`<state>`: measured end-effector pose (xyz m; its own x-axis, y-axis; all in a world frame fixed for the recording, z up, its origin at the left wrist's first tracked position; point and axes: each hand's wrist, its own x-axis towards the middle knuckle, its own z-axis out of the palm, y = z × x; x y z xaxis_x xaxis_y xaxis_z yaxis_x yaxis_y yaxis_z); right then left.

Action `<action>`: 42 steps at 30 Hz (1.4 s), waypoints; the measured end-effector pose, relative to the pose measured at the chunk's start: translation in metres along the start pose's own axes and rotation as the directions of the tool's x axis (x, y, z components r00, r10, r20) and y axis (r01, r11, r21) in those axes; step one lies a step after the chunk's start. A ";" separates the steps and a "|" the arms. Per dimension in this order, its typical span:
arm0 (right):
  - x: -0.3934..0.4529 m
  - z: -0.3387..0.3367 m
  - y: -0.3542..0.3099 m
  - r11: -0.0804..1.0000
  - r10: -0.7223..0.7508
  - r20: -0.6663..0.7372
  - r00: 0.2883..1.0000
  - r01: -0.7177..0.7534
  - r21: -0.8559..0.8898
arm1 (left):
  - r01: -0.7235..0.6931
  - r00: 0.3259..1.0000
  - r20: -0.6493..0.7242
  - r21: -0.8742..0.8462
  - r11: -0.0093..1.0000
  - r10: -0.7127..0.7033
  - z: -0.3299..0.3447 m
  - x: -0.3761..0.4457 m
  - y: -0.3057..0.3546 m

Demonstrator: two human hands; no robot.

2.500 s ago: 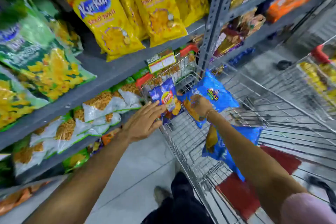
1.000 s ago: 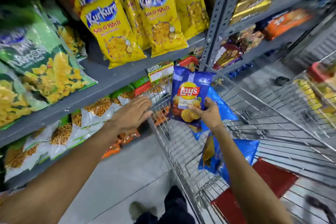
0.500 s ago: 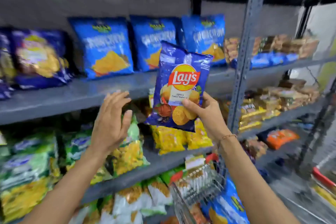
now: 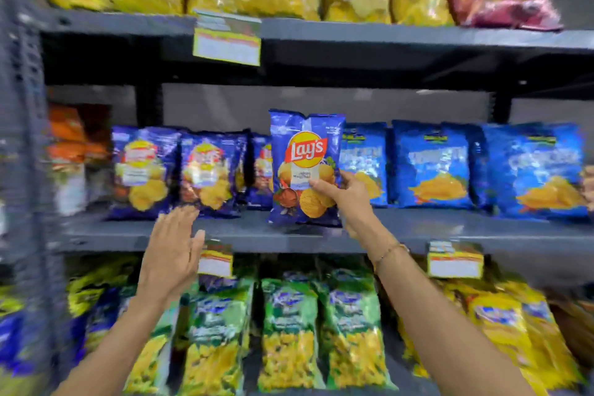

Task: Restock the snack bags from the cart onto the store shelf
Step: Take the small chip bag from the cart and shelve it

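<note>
Right grip (image 4: 345, 193) pinches glossy crinkled Lay's bag (image 4: 305, 164) upright.

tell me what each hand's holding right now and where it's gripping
The right hand holds the dark blue Lay's bag upright by its lower right edge. The left hand is open and holds nothing.

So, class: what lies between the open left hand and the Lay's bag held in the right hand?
Only bare grey shelf lies between the left hand and the held Lay's bag, seen in the head view.
</note>
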<state>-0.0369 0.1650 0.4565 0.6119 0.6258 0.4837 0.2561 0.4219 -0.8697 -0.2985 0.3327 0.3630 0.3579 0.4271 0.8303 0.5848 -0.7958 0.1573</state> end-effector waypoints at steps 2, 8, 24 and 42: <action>0.016 0.021 0.008 0.999 0.036 -0.002 0.999 -0.036 0.024 | -0.001 0.999 0.047 0.017 1.000 0.000 0.004 -0.002 -0.021; 0.040 0.055 0.026 0.993 0.119 -0.034 0.992 -0.119 0.003 | -0.030 0.999 0.039 0.034 0.999 0.029 0.026 -0.008 -0.041; 0.060 0.079 0.056 0.983 0.176 -0.044 0.983 -0.174 0.055 | -0.078 0.975 -0.199 0.107 0.991 0.098 0.057 -0.006 -0.054; -0.085 0.018 0.032 0.909 -0.248 -0.310 0.918 0.109 -0.402 | -0.102 0.983 -0.184 -0.589 0.801 -0.010 0.028 0.032 0.127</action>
<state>-0.0941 0.1368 0.3893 0.7302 0.2666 0.6291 0.6007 0.1881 -0.7770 -0.1925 0.2575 0.3944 0.2125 0.3487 0.9128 0.0029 -0.9344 0.3563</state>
